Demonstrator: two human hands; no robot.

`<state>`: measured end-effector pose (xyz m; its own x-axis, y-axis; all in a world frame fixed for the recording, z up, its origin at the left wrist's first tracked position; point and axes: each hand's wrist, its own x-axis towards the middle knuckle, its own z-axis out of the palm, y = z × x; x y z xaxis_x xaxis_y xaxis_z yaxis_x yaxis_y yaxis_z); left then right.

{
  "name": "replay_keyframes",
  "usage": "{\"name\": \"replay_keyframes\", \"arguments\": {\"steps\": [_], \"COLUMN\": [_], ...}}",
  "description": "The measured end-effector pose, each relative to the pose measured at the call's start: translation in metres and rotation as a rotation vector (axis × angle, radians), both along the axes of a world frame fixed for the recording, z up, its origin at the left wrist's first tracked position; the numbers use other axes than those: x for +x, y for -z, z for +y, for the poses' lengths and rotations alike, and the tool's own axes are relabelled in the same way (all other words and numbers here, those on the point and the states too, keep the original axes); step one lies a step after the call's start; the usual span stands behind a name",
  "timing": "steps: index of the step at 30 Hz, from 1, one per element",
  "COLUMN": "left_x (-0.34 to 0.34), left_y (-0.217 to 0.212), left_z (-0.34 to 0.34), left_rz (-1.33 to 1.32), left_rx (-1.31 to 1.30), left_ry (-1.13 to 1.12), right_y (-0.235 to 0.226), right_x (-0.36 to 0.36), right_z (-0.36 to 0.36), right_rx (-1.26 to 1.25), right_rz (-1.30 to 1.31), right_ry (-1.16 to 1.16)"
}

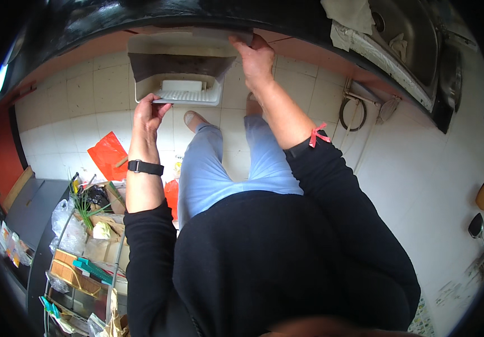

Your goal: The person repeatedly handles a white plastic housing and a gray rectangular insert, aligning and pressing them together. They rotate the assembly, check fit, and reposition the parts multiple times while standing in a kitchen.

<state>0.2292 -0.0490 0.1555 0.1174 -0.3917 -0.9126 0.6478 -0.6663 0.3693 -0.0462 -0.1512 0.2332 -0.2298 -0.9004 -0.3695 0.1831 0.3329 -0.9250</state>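
Note:
A pale open box, like a deep drawer or bin (177,45), is held out in front of me below the dark counter edge. Inside it are a dark brown band and a white ribbed part near the front. My left hand (151,112) grips its near rim at the left corner, thumb and fingers closed around the edge. At the far right corner, my right hand (257,60) is closed on the rim, with the fingers partly hidden behind it.
A dark counter (208,12) runs along the top, with a metal sink (407,42) at the right. On the left stand a wire rack (115,255) with vegetables and bags, and an orange-red plastic bag (107,157) on the tiles. Utensils (476,226) hang on the right wall.

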Motion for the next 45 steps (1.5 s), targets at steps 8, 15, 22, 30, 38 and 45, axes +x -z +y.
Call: {"name": "replay_keyframes", "arguments": {"steps": [8,15,22,30,38,45], "left_x": [0.003,0.011,0.012,0.022,0.033,0.026], "left_y": [0.007,0.026,0.022,0.012,0.013,0.006], "left_z": [0.020,0.042,0.054,0.041,0.045,0.046], "left_rz": [0.039,-0.036,-0.023,-0.017,0.011,0.033], "left_rx": [-0.030,-0.034,0.004,0.049,0.086,0.035], "left_ry": [-0.073,-0.072,0.026,0.126,0.194,0.199], "right_y": [0.014,0.024,0.023,0.020,0.007,0.012], "right_x": [-0.001,0.010,0.032,0.043,0.039,0.027], "right_z": [-0.012,-0.022,-0.017,-0.036,-0.038,-0.032], "right_rx": [-0.086,-0.115,-0.340,-0.228,-0.298,-0.214], "right_rz": [0.168,0.154,0.200,0.084,0.297,0.166], "right_ry": [-0.102,-0.034,0.166,0.174,0.052,0.001]}}
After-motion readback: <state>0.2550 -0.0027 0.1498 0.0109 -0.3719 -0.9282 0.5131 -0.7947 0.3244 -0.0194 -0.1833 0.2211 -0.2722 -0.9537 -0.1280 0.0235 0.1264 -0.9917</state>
